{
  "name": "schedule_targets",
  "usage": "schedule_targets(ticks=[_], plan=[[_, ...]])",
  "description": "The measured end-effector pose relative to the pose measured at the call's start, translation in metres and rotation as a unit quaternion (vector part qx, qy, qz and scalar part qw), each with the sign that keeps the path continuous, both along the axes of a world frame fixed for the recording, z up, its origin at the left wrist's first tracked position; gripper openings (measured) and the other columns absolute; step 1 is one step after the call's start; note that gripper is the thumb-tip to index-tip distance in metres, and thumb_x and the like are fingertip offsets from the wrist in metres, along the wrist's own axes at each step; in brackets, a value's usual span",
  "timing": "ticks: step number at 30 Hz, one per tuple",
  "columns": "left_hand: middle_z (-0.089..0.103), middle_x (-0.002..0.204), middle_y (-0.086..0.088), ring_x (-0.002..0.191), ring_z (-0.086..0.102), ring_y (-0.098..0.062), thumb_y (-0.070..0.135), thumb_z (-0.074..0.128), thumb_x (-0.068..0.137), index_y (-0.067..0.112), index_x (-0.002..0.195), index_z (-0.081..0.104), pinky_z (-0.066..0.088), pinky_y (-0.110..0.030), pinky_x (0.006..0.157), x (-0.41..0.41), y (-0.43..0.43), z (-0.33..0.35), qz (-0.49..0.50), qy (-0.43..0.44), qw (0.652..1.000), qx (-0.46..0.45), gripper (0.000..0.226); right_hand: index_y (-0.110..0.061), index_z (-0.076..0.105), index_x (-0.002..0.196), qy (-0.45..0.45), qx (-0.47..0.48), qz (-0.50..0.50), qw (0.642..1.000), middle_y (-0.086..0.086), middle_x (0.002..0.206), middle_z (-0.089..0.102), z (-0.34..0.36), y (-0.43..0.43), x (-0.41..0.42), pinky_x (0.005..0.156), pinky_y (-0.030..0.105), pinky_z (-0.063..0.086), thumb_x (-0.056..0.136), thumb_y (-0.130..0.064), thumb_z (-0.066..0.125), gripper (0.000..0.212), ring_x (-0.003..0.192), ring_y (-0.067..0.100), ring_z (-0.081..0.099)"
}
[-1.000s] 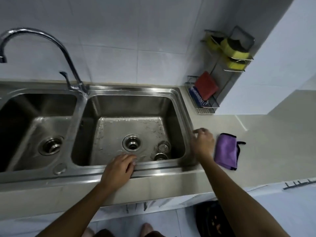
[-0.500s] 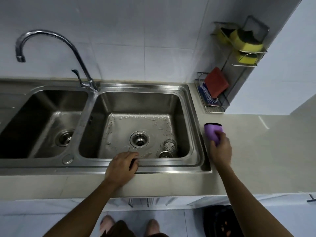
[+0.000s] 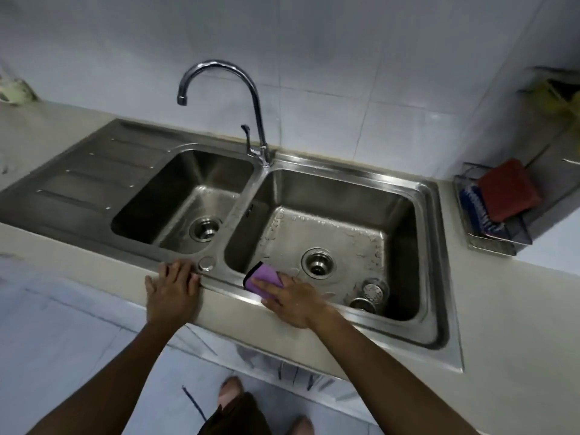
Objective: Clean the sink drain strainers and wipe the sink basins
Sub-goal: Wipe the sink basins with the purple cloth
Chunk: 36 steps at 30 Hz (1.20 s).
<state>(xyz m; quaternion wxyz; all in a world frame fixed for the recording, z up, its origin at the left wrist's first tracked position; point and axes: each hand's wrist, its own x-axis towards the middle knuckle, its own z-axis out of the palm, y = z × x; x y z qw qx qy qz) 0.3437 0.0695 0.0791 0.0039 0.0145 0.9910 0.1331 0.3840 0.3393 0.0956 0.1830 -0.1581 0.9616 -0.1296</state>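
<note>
A steel double sink fills the view, with a left basin [image 3: 175, 196] and a wet right basin [image 3: 345, 215]. My right hand [image 3: 293, 301] holds a folded purple cloth [image 3: 263, 276] against the front rim of the right basin. Two loose drain strainers [image 3: 373, 289] [image 3: 362, 304] lie in that basin's near right corner, beside the open right drain [image 3: 318, 263]. The left drain [image 3: 204, 229] also stands open. My left hand [image 3: 172, 288] rests on the sink's front rim below the left basin and holds nothing.
A curved tap [image 3: 251, 98] rises between the basins, its spout over the left one. A ribbed drainboard [image 3: 81, 174] lies at the left. A wire rack [image 3: 492, 227] with a red pad [image 3: 508, 189] stands on the counter at the right.
My right hand has carried the purple cloth from the counter at the right to the right basin's front rim. My left hand slid left along the rim. The view shifted left.
</note>
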Motion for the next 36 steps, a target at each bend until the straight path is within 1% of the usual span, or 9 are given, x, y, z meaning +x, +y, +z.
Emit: schedule_targets(ticks=[4, 9, 13, 16, 19, 21, 25, 30, 36], plan=[[0.035, 0.152, -0.006, 0.147, 0.016, -0.029, 0.053, 0.011, 0.089, 0.019, 0.143, 0.040, 0.006, -0.053, 0.116, -0.005, -0.015, 0.000, -0.051, -0.015, 0.999, -0.008, 0.070, -0.055, 0.027, 0.142, -0.015, -0.076, 0.002, 0.997, 0.001, 0.147, 0.037, -0.005, 0.015, -0.002, 0.106, 0.034, 0.036, 0.089, -0.070, 0.022, 0.055, 0.129, 0.026, 0.043], [0.052, 0.140, -0.005, 0.140, 0.034, -0.027, 0.049, 0.017, 0.093, 0.019, 0.131, 0.055, 0.007, -0.054, 0.114, -0.015, -0.027, -0.010, -0.072, 0.050, 0.996, -0.033, 0.062, -0.062, 0.034, 0.134, -0.003, -0.115, -0.020, 0.993, -0.015, 0.146, 0.041, -0.003, 0.053, 0.011, 0.104, 0.025, 0.035, 0.097, -0.049, 0.040, 0.039, 0.130, 0.013, 0.044], [0.058, 0.134, -0.007, 0.134, 0.044, -0.025, 0.043, 0.021, 0.093, 0.014, 0.127, 0.058, 0.009, -0.053, 0.115, -0.034, -0.036, -0.012, -0.057, 0.059, 0.997, -0.012, 0.059, -0.058, 0.028, 0.140, 0.017, -0.079, 0.029, 0.996, -0.003, 0.147, 0.040, -0.008, 0.006, -0.013, 0.105, 0.037, 0.038, 0.089, -0.071, 0.011, 0.055, 0.130, 0.023, 0.042], [0.056, 0.137, -0.007, 0.138, 0.040, -0.023, 0.042, 0.023, 0.094, 0.014, 0.131, 0.056, 0.005, -0.050, 0.116, -0.056, -0.053, -0.010, -0.041, 0.060, 0.997, -0.006, 0.056, -0.056, 0.017, 0.144, 0.035, -0.057, 0.041, 0.997, 0.001, 0.157, 0.024, -0.010, -0.052, -0.043, 0.113, 0.044, 0.026, 0.080, -0.076, -0.005, 0.070, 0.141, 0.026, 0.026], [0.049, 0.143, -0.008, 0.142, 0.031, -0.023, 0.038, 0.026, 0.097, 0.013, 0.135, 0.050, 0.001, -0.048, 0.116, -0.093, -0.082, -0.002, -0.023, 0.064, 0.998, 0.018, 0.051, -0.053, 0.010, 0.146, -0.006, -0.055, 0.018, 0.998, -0.001, 0.163, -0.004, -0.008, -0.105, -0.076, 0.119, 0.045, 0.009, 0.097, -0.060, 0.019, 0.051, 0.149, 0.022, -0.002], [0.045, 0.145, -0.011, 0.143, 0.027, -0.025, 0.032, 0.033, 0.101, 0.012, 0.137, 0.046, -0.001, -0.049, 0.116, -0.125, -0.103, 0.004, -0.017, 0.070, 0.997, 0.011, 0.044, -0.050, 0.008, 0.148, 0.003, -0.054, -0.012, 0.998, -0.003, 0.162, -0.009, -0.009, -0.127, -0.093, 0.120, 0.048, 0.006, 0.100, -0.051, 0.027, 0.052, 0.149, 0.021, -0.010], [0.040, 0.147, -0.015, 0.142, 0.028, -0.031, 0.029, 0.039, 0.100, 0.010, 0.140, 0.041, 0.000, -0.053, 0.116, -0.201, -0.148, 0.011, 0.000, 0.043, 0.999, -0.022, 0.044, -0.042, 0.015, 0.150, 0.050, -0.027, -0.124, 0.991, 0.000, 0.163, -0.002, -0.022, -0.153, -0.148, 0.119, 0.052, 0.012, 0.099, -0.047, 0.035, 0.055, 0.149, 0.026, -0.005], [0.033, 0.147, -0.024, 0.135, 0.032, -0.043, 0.024, 0.047, 0.096, 0.002, 0.142, 0.034, 0.010, -0.058, 0.114, -0.283, -0.170, 0.014, 0.001, -0.001, 0.999, -0.053, 0.053, -0.033, 0.008, 0.153, 0.086, 0.021, -0.238, 0.967, 0.004, 0.162, 0.003, -0.027, -0.139, -0.229, 0.121, 0.049, 0.012, 0.097, -0.052, 0.034, 0.065, 0.149, 0.030, 0.000], [0.013, 0.159, -0.015, 0.145, 0.013, -0.034, 0.046, 0.040, 0.097, 0.009, 0.150, 0.018, 0.004, -0.054, 0.115, -0.355, -0.181, -0.002, -0.064, -0.029, 0.995, -0.069, 0.068, -0.033, 0.006, 0.153, 0.080, 0.137, -0.246, 0.956, 0.008, 0.162, -0.004, -0.040, -0.100, -0.313, 0.120, 0.050, 0.014, 0.086, -0.069, 0.037, 0.082, 0.149, 0.032, -0.003]])
